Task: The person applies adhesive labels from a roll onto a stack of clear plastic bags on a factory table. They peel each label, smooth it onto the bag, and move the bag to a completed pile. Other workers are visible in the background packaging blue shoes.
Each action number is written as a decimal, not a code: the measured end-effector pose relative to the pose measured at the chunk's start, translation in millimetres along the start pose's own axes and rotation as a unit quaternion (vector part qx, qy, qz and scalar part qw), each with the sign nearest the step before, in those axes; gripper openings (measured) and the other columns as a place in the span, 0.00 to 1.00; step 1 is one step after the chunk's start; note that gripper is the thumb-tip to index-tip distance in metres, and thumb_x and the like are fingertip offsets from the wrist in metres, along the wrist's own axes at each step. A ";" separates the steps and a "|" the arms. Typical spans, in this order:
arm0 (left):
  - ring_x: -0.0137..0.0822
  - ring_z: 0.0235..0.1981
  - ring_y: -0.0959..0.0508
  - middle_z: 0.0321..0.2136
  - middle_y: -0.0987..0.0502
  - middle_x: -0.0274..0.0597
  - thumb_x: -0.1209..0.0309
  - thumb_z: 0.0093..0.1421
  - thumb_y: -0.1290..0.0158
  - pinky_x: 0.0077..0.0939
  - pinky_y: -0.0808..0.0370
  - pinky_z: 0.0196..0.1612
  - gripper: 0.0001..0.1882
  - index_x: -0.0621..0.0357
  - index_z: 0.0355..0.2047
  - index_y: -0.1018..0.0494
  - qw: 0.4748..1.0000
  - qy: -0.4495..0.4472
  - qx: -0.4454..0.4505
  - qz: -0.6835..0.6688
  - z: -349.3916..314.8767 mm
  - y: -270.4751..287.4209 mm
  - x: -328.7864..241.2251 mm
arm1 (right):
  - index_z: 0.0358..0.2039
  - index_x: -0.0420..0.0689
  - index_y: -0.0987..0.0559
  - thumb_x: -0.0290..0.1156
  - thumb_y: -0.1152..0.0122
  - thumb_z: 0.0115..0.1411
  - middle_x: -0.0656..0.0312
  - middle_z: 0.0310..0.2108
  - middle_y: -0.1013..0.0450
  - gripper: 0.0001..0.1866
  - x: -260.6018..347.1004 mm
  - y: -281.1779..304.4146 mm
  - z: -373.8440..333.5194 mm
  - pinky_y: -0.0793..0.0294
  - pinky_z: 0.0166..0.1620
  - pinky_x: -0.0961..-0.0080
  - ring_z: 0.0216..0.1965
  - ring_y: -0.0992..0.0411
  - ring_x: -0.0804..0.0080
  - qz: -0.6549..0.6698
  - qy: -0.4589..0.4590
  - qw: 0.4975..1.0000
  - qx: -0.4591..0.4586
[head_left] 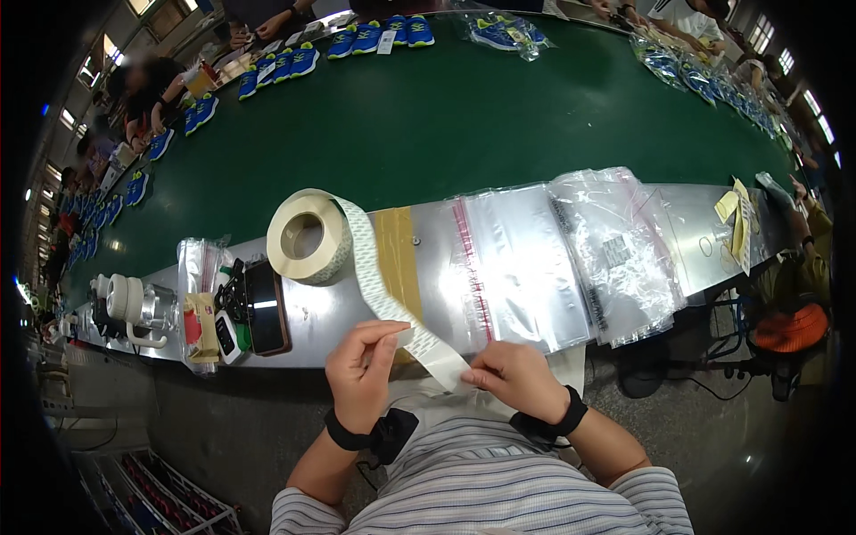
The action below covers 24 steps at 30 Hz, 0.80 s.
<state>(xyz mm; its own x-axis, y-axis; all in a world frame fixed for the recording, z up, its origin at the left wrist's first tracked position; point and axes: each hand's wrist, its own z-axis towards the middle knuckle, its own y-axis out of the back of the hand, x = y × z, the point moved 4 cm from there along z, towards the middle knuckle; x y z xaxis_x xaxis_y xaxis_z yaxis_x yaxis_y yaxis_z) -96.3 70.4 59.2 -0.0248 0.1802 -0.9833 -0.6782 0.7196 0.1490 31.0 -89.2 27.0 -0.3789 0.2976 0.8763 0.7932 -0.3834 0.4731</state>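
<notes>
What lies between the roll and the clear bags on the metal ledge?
The head view shows the strip unwound from the roll, then tan tape with a small round fastener beside it, and bare ledge up to the bags.

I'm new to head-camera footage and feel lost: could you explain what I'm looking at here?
There's no robot, just a person's bare left hand and right hand. The single picture comes from a fisheye camera worn on the head, looking down, so straight edges bend. The right hand holds the end of a sticker strip running from a roll; the left pinches a small whitish piece beside it. On the metal ledge lie clear plastic bags and a smartphone. Beyond, blue sneakers line the green surface.
</notes>
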 end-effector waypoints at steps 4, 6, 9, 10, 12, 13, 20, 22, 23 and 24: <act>0.45 0.52 0.27 0.49 0.26 0.50 0.58 0.61 0.48 0.42 0.34 0.55 0.23 0.67 0.47 0.28 0.945 -0.161 0.244 0.146 10.7 -52.6 0.7 | 0.28 0.42 0.23 0.42 0.33 0.51 0.59 0.26 0.28 0.15 -21.1 36.1 10.7 0.29 0.31 0.68 0.28 0.28 0.62 -0.142 -0.018 0.970 -0.195; 0.45 0.56 0.31 0.52 0.29 0.50 0.53 0.60 0.49 0.45 0.37 0.57 0.28 0.65 0.50 0.30 0.878 -0.214 0.280 0.325 8.2 -82.3 18.1 | 0.30 0.42 0.26 0.39 0.33 0.51 0.58 0.27 0.30 0.15 -34.2 40.5 27.4 0.30 0.32 0.66 0.30 0.30 0.62 -0.276 0.021 0.919 -0.281; 0.44 0.60 0.36 0.57 0.33 0.49 0.46 0.58 0.50 0.50 0.43 0.60 0.35 0.63 0.55 0.35 0.825 -0.230 0.302 0.418 5.9 -97.0 43.5 | 0.29 0.44 0.27 0.36 0.34 0.51 0.59 0.27 0.31 0.13 -60.4 34.8 41.2 0.30 0.32 0.64 0.32 0.31 0.60 -0.324 0.014 0.895 -0.305; 0.44 0.60 0.36 0.57 0.33 0.49 0.47 0.58 0.50 0.50 0.43 0.60 0.35 0.63 0.55 0.35 0.829 -0.227 0.302 0.411 4.0 -98.0 47.9 | 0.29 0.44 0.27 0.36 0.35 0.51 0.59 0.27 0.31 0.12 -67.4 33.6 42.1 0.30 0.32 0.64 0.33 0.30 0.60 -0.320 0.004 0.897 -0.305; 0.44 0.60 0.36 0.57 0.33 0.49 0.48 0.58 0.50 0.50 0.43 0.60 0.34 0.63 0.55 0.35 0.838 -0.218 0.304 0.398 2.2 -92.4 49.8 | 0.29 0.44 0.27 0.32 0.39 0.54 0.57 0.28 0.30 0.08 -77.6 40.7 38.2 0.30 0.32 0.63 0.33 0.30 0.57 -0.309 -0.021 0.899 -0.311; 0.44 0.60 0.36 0.56 0.33 0.49 0.49 0.59 0.49 0.50 0.43 0.60 0.33 0.63 0.55 0.35 0.841 -0.216 0.302 0.393 2.4 -86.9 46.5 | 0.29 0.43 0.28 0.31 0.40 0.55 0.57 0.28 0.30 0.07 -80.1 50.4 33.7 0.30 0.32 0.63 0.32 0.30 0.56 -0.302 -0.031 0.892 -0.334; 0.44 0.55 0.29 0.52 0.29 0.52 0.58 0.65 0.55 0.38 0.38 0.59 0.26 0.68 0.55 0.35 0.908 0.023 0.419 -0.005 47.3 -94.8 9.8 | 0.30 0.38 0.26 0.28 0.45 0.59 0.52 0.26 0.29 0.06 -84.0 93.0 17.6 0.32 0.32 0.65 0.26 0.30 0.55 -0.073 -0.065 0.937 -0.336; 0.43 0.54 0.29 0.51 0.29 0.53 0.59 0.68 0.60 0.36 0.34 0.58 0.25 0.70 0.54 0.35 0.844 0.103 0.441 -0.287 64.5 -125.7 8.0 | 0.31 0.38 0.27 0.27 0.46 0.58 0.53 0.25 0.28 0.05 -76.2 82.9 23.9 0.32 0.32 0.69 0.27 0.29 0.62 -0.005 0.007 0.960 -0.279; 0.43 0.54 0.29 0.51 0.29 0.55 0.60 0.69 0.63 0.35 0.32 0.58 0.25 0.72 0.53 0.35 0.758 0.159 0.461 -0.434 74.4 -147.7 10.0 | 0.31 0.38 0.27 0.26 0.46 0.58 0.54 0.25 0.28 0.05 -76.2 79.6 26.7 0.31 0.32 0.70 0.27 0.29 0.64 0.058 0.001 0.968 -0.243; 0.45 0.53 0.29 0.50 0.29 0.56 0.60 0.70 0.65 0.36 0.30 0.56 0.24 0.72 0.51 0.34 0.731 0.213 0.476 -0.441 81.8 -166.5 18.6 | 0.31 0.39 0.28 0.26 0.48 0.60 0.61 0.23 0.29 0.04 -71.2 83.1 25.0 0.32 0.30 0.75 0.25 0.32 0.74 0.062 0.050 0.962 -0.263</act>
<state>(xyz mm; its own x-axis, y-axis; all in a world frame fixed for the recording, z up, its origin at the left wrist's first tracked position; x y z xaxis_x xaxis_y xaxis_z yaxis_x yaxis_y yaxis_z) 76.3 8.8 24.6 -0.2493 -0.7136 -0.6547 0.2442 0.6079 -0.7556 135.7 -120.3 1.7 -0.3624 0.1456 0.9206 0.4942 -0.8074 0.3222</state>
